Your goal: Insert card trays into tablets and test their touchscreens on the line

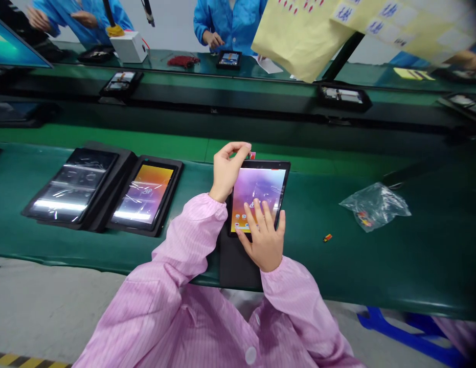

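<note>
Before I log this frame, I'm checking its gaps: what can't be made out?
Head view, hidden: lower part of the tablet, under the right hand.
Head view, too small: what the red bit at the left hand is.
Head view, obscured: exact contents of the clear bag, by creases and glare.
Head view, cut off: screen, by the left edge.

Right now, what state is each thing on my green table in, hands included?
Tablet under the hands, screen lit, icons showing
Middle tablet, screen lit
Leftmost tablet, screen dark with reflections
Clear bag, crumpled, bright bits inside; whether sealed, can't tell
Loose red-yellow piece, lying on the table
Left hand, pinching a small red piece
Right hand, spread on the screen
</note>
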`<state>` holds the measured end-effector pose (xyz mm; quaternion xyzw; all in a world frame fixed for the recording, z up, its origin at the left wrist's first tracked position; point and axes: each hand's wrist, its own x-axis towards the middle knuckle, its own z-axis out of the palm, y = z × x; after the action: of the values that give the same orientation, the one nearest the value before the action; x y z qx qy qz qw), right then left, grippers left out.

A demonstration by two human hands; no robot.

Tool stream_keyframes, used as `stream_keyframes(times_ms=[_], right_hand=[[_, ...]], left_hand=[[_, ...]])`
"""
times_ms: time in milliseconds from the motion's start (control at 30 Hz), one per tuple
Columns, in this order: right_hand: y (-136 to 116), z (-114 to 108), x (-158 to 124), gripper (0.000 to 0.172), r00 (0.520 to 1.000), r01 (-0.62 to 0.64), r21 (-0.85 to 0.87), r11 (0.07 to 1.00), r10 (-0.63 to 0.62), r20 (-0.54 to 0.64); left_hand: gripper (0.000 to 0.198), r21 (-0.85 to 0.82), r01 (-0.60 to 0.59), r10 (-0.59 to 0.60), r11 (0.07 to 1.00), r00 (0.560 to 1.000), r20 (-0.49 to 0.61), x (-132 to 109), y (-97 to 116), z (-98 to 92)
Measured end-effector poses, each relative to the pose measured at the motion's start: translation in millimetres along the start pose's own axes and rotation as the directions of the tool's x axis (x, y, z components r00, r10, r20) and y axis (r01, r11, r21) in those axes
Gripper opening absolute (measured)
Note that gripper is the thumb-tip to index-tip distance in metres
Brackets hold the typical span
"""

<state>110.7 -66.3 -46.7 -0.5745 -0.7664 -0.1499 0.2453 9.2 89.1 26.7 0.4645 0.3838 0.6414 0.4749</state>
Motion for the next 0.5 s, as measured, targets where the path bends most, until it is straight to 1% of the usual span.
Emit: stream_keyframes(times_ms=[200, 300, 400, 500], right_hand=[[-5.4, -1.7, -16.6, 0.064, 0.999, -0.009, 0.002, 1.0, 0.009, 0.042], [-8.8, -3.2, -25.5, 0.061, 0.997, -0.013, -0.003, 1.0, 0.013, 0.08], [-10.9, -6.4, -34.0, 0.058, 0.992, -0.026, 0.007, 1.0, 0.025, 0.124], [-10.0, -12.0, -39.6, 0.059, 0.989, -0.024, 0.034, 0.999, 0.019, 0.147]], left_hand=[[0.008, -0.012, 0.001, -0.001, 1.0, 1.0, 0.011, -0.4, 0.4, -0.2], [0.007, -0.012, -0.006, 0.006, 1.0, 1.0, 0.006, 0.0, 0.0, -0.1], [0.007, -0.019, -0.004, 0.004, 1.0, 1.0, 0.007, 0.0, -0.3, 0.0], [0.008, -0.011, 0.004, -0.004, 1.0, 1.0, 0.009, -0.3, -0.5, 0.0]])
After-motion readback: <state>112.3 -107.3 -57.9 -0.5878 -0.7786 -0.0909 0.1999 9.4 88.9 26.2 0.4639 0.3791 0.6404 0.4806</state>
